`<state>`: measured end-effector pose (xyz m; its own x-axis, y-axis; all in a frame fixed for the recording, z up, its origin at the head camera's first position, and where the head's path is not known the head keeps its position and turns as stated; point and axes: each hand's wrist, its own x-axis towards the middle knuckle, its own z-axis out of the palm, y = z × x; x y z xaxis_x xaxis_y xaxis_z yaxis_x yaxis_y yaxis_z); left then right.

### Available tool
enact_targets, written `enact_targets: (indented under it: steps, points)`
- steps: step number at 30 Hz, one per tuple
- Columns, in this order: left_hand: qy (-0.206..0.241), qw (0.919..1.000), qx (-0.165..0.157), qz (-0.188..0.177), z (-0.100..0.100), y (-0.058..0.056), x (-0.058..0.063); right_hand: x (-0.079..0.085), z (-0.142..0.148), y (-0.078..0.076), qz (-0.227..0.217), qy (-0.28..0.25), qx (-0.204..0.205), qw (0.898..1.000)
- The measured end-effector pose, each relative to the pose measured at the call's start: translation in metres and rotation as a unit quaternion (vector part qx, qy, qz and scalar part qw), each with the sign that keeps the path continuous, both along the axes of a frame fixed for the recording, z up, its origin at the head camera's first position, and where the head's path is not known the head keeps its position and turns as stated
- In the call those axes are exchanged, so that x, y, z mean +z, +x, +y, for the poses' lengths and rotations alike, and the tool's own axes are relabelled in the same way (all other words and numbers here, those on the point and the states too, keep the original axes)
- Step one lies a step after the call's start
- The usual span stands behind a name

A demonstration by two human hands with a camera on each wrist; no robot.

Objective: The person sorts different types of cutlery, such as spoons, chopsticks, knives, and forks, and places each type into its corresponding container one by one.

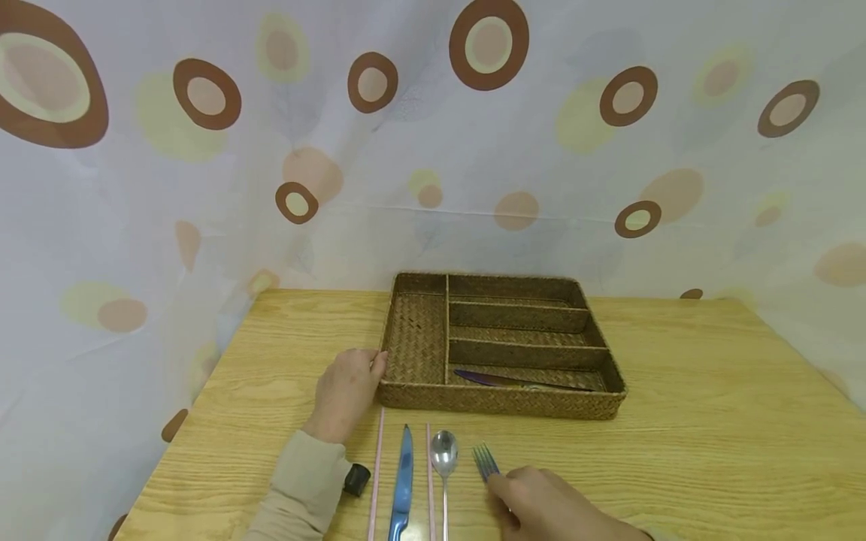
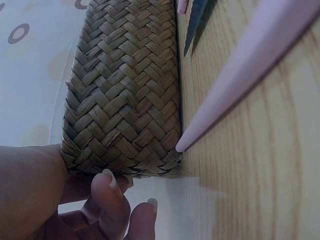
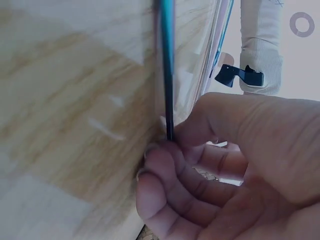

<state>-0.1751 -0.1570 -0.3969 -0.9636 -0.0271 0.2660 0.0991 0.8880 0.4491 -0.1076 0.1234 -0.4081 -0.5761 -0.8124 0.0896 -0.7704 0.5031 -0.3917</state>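
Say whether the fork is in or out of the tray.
Out: the head view shows the right hand pinching the fork in front of the tray, apart from it.

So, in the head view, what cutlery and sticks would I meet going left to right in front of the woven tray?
Pink stick, blue knife, second pink stick, spoon, fork held in the right fingers.
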Motion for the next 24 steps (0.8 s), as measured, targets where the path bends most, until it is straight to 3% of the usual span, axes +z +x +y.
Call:
enact_targets:
  steps: [5,17,24]
  points:
    - [-0.005,1.0,0.001,0.003,0.0,0.0,-0.001,0.002,0.001,0.001,0.002,0.04,-0.035,0.999]
    - [-0.002,1.0,0.007,0.001,0.001,-0.002,0.0,-0.002,0.014,-0.002,0.029,0.033,-0.007,0.999]
    - [-0.002,0.9999,0.011,0.0,0.0,-0.003,-0.001,0.007,0.02,-0.006,-0.014,0.031,-0.01,0.999]
